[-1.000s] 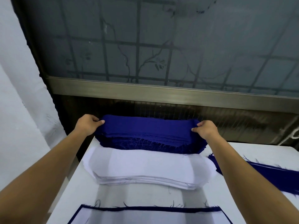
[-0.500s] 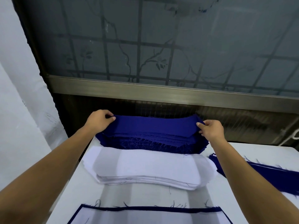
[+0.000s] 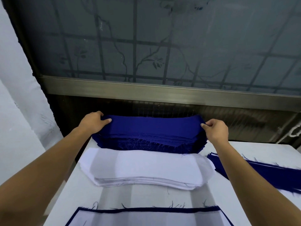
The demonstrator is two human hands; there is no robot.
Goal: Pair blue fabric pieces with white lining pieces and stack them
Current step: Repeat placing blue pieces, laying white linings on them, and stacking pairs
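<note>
A thick stack of dark blue fabric pieces (image 3: 146,142) lies at the far edge of the white table (image 3: 146,196). Its top blue piece (image 3: 154,126) is raised and stretched between my hands. My left hand (image 3: 93,122) pinches the piece's left end, and my right hand (image 3: 215,130) pinches its right end. In front of the blue stack lies a stack of white lining pieces (image 3: 146,168). At the near edge sits a paired piece (image 3: 92,217), white lining on blue with a blue border showing.
More blue fabric (image 3: 260,173) lies on the table to the right, past my right forearm. A metal sill (image 3: 162,93) and a frosted window with a grille rise right behind the table. A white wall stands on the left.
Both hands have shifted along the blue stack's ends and lifted the top blue piece, which now stands raised and taut above the stack.
</note>
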